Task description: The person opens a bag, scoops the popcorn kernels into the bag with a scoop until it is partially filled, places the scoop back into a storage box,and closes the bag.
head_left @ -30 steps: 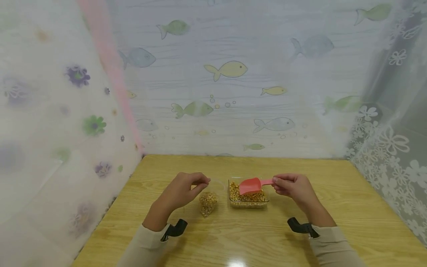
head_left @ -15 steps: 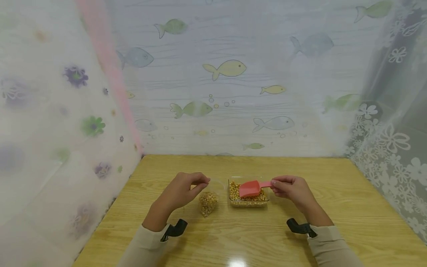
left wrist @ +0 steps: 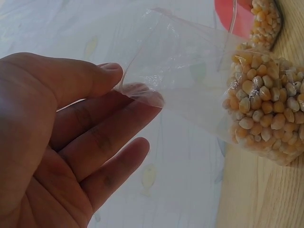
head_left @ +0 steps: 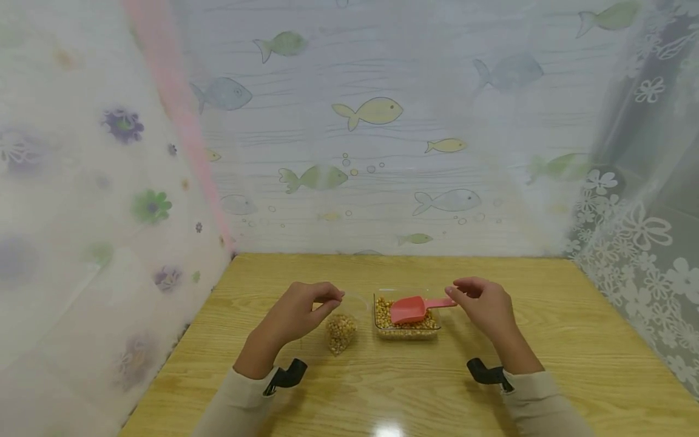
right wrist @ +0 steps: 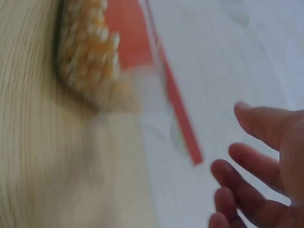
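Note:
My left hand pinches the rim of a clear plastic bag between thumb and fingers. Corn kernels fill the bag's lower part, which rests on the table. To its right stands a clear rectangular container of yellow corn kernels. A red scoop lies on those kernels, its handle sticking out over the right rim. Just off the handle's end is my right hand, fingers loosely bent and apart, holding nothing; a gap shows between them in the right wrist view.
The wooden table reaches back to a fish-patterned curtain. A flower-patterned curtain borders the left side, and a sheer one the right. Black wrist mounts project inward from both cuffs.
The scoop has been lowered onto the kernels, and my right hand has released its handle and drawn slightly right. My left hand still pinches the bag in the same spot.

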The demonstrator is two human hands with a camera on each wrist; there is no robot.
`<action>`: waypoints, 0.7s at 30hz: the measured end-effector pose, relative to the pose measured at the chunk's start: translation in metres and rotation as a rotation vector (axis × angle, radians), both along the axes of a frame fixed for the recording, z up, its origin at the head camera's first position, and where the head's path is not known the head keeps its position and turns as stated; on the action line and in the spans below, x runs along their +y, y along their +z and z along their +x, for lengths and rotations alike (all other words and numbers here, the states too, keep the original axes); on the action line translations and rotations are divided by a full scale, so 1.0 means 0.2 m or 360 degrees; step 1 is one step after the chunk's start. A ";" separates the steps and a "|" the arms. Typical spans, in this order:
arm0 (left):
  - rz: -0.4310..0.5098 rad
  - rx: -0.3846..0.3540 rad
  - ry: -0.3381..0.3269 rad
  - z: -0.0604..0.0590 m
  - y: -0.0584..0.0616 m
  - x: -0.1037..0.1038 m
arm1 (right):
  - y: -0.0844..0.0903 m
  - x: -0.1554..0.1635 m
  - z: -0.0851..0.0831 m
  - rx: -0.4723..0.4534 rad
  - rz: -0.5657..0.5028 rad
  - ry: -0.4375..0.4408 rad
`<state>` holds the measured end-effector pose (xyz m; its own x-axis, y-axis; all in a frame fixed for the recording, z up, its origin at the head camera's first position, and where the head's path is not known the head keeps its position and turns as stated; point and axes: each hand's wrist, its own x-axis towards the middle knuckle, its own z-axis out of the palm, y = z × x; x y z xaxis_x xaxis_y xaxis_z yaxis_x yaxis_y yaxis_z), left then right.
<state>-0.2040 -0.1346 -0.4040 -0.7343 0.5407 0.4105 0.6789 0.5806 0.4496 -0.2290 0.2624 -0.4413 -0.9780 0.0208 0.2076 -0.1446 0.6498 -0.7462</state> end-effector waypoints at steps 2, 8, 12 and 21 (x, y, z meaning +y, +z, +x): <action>-0.0003 0.0014 -0.0007 0.00 0.00 0.00 | 0.03 -0.06 0.03 0.0120 0.0073 -0.0024; -0.0024 0.0055 0.0000 -0.01 -0.01 0.00 | 0.09 -0.33 0.11 0.0211 0.0018 0.0201; -0.0016 0.0058 -0.0001 -0.01 0.00 0.00 | 0.10 -0.50 0.17 0.0026 -0.0020 0.0465; 0.0100 -0.0050 0.0002 -0.01 0.01 0.02 | 0.10 -0.70 0.18 -0.0092 0.0093 0.0664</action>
